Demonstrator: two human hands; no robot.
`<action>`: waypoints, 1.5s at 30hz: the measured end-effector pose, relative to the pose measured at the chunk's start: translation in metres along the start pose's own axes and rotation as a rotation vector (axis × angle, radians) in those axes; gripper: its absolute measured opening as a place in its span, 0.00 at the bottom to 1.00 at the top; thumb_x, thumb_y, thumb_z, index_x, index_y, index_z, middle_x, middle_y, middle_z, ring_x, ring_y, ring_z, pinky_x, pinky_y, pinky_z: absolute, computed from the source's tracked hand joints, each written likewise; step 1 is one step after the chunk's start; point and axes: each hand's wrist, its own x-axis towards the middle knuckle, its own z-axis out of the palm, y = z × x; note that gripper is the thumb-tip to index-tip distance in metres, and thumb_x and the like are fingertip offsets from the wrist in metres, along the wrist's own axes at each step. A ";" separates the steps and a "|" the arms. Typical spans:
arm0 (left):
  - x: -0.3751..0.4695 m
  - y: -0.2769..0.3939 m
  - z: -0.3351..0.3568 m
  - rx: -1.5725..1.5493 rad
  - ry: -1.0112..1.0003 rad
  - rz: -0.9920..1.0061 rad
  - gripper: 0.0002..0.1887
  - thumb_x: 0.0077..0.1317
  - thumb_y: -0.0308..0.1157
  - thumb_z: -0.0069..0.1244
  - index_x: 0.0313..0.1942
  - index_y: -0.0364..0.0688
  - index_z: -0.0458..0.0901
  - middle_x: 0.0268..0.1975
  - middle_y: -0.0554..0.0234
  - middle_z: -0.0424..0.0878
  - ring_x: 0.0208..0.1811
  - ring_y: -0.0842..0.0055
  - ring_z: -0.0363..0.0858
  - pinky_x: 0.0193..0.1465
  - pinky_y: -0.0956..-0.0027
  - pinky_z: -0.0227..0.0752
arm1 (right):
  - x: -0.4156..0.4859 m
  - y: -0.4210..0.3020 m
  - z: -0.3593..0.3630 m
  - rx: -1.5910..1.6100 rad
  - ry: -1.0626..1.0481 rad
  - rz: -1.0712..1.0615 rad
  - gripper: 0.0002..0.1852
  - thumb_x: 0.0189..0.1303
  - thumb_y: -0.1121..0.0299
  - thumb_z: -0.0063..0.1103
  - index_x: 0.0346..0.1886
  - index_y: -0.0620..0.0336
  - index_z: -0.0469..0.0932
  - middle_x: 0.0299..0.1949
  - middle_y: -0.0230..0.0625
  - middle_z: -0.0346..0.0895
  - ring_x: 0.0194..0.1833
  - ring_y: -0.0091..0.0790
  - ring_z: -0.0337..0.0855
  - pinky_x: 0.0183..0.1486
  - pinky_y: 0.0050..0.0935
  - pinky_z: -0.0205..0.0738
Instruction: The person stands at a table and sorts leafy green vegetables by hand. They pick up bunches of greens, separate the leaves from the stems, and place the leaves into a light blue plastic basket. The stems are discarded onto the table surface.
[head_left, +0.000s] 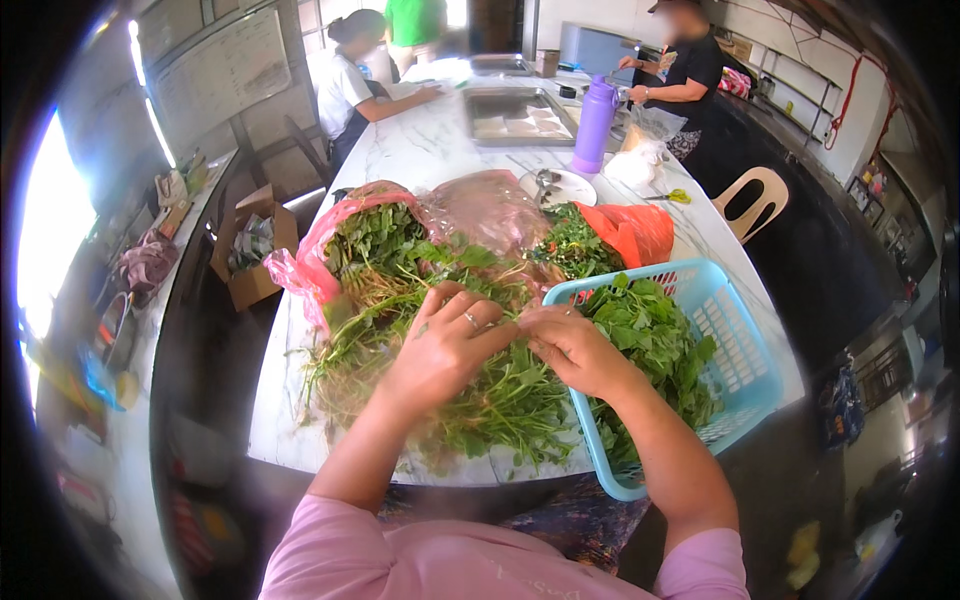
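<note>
My left hand (450, 341), with a ring on one finger, is over a loose pile of leafy green stems (495, 405) on the table. Its fingertips meet those of my right hand (574, 349), both pinching at a leafy stem mostly hidden by the fingers. My right wrist passes above the near left rim of a light-blue plastic basket (739, 345). Picked green leaves (649, 330) fill the basket's left part. Behind the pile, a pink plastic bag (315, 262) lies around more greens (375, 240). A red-orange plastic bag (634, 229) holds darker greens (574, 244).
On the marble-patterned table (420, 161) stand a purple bottle (594, 127), a white plate (577, 191), yellow-handled scissors (675, 196) and a metal tray (517, 141). People work at the far left (349, 90) and far right (682, 75). A beige plastic chair (754, 191) is at the right edge.
</note>
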 end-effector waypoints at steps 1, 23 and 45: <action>0.001 0.000 -0.002 0.008 0.032 0.023 0.19 0.52 0.27 0.53 0.46 0.47 0.86 0.40 0.65 0.79 0.46 0.69 0.78 0.59 0.57 0.68 | 0.000 -0.001 -0.002 0.230 -0.063 0.151 0.08 0.66 0.73 0.59 0.47 0.63 0.80 0.45 0.38 0.82 0.54 0.37 0.80 0.59 0.38 0.70; 0.008 0.006 0.002 -0.093 -0.018 -0.134 0.12 0.51 0.21 0.58 0.37 0.41 0.85 0.32 0.66 0.78 0.37 0.67 0.77 0.42 0.63 0.69 | -0.002 0.012 -0.036 0.494 0.393 0.505 0.10 0.75 0.66 0.51 0.41 0.62 0.78 0.33 0.27 0.77 0.33 0.21 0.78 0.39 0.25 0.75; 0.052 0.016 0.007 -0.206 0.132 -0.198 0.08 0.54 0.17 0.57 0.35 0.37 0.84 0.32 0.59 0.78 0.37 0.62 0.78 0.42 0.61 0.71 | -0.018 0.033 -0.072 0.012 0.683 0.529 0.05 0.64 0.76 0.57 0.39 0.64 0.81 0.33 0.37 0.84 0.34 0.30 0.84 0.31 0.27 0.74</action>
